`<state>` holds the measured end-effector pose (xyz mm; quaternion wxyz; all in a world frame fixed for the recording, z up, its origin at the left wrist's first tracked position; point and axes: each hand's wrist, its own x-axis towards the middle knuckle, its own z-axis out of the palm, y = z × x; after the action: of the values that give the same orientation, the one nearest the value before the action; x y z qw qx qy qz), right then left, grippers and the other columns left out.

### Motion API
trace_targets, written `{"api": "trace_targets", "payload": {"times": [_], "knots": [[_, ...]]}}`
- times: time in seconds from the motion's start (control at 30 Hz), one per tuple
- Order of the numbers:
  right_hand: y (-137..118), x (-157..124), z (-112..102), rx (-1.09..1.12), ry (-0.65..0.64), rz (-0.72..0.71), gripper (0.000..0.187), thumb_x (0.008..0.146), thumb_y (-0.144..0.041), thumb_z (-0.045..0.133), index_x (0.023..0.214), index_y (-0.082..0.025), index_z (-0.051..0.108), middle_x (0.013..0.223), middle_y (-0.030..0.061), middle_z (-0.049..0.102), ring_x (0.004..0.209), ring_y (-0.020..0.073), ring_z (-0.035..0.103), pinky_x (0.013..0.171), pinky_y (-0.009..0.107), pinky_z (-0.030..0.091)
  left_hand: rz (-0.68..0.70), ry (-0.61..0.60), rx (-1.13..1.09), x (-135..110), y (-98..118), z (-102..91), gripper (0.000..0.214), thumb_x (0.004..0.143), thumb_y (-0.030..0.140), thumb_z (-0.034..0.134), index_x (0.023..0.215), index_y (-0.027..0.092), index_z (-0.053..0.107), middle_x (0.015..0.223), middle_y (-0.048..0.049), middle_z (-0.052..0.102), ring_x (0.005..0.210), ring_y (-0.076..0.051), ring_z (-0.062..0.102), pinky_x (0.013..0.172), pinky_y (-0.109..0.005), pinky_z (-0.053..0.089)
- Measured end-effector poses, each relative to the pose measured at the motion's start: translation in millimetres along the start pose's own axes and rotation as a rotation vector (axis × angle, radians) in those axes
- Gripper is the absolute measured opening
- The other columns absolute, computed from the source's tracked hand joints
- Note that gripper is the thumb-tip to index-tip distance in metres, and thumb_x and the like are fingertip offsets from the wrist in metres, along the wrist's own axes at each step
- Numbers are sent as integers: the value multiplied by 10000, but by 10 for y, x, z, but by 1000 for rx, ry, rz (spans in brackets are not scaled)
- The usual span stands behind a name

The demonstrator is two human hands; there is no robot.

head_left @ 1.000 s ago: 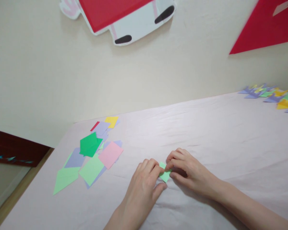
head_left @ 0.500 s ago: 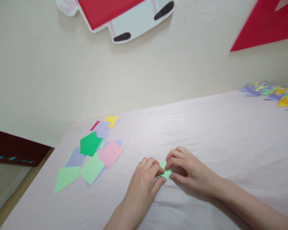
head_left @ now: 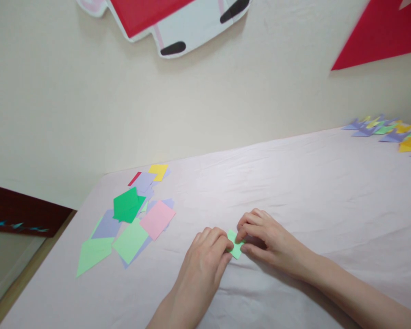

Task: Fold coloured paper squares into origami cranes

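A small folded piece of light green paper point(head_left: 237, 250) lies on the pale cloth between my two hands. My left hand point(head_left: 207, 256) has its fingers curled together at the paper's left edge, thumb close to the forefinger. On the other side, my right hand point(head_left: 263, 237) rests its forefinger and thumb at the paper's right edge, the other fingers bent. The fingertips cover parts of the paper, so its exact fold is hard to make out.
Loose paper squares, among them a pink sheet point(head_left: 157, 220), a dark green sheet point(head_left: 127, 204) and a light green sheet point(head_left: 130, 241), overlap on the left. Several folded paper shapes point(head_left: 393, 130) stand at the far right. A wall point(head_left: 226, 105) rises behind the pale cloth point(head_left: 294, 183).
My left thumb has drawn back from the paper's near edge toward the forefinger, and more of the green paper shows. My right hand has barely moved. The view has shifted slightly.
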<state>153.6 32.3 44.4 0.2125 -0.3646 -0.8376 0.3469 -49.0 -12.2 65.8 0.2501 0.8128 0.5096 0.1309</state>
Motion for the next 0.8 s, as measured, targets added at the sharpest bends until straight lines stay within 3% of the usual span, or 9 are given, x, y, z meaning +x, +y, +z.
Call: {"api": "trace_targets", "payload": {"times": [0.2,0.47,0.67,0.8], "knots": [[-7,4,2,0,-1,17,196,769,-40,652,865,-211,662,915,29,638,906,213,508,828,363,387,-7,8,-5,-12,20,59,179,820,115,698,895,206,563,1001,-11,607,931,-212,523,803,-358,423],[-29,-4,-5,-8,-7,37,213,764,-31,648,864,-217,669,913,22,636,912,210,511,832,356,395,-29,60,-97,-11,23,117,193,820,64,678,887,200,558,975,-11,592,948,-205,519,815,-345,414],[-32,-3,-19,-14,-15,31,221,752,-37,672,881,-216,669,923,18,634,920,207,516,833,350,405,-3,66,-54,-7,12,125,97,910,116,575,859,195,551,966,-24,599,922,-208,515,796,-349,408],[-23,2,-13,-23,-14,20,194,752,-60,704,865,-214,673,920,18,627,912,204,515,826,348,403,-9,79,27,-7,15,147,142,947,105,466,852,189,530,930,-39,590,873,-213,505,773,-360,409]]}}
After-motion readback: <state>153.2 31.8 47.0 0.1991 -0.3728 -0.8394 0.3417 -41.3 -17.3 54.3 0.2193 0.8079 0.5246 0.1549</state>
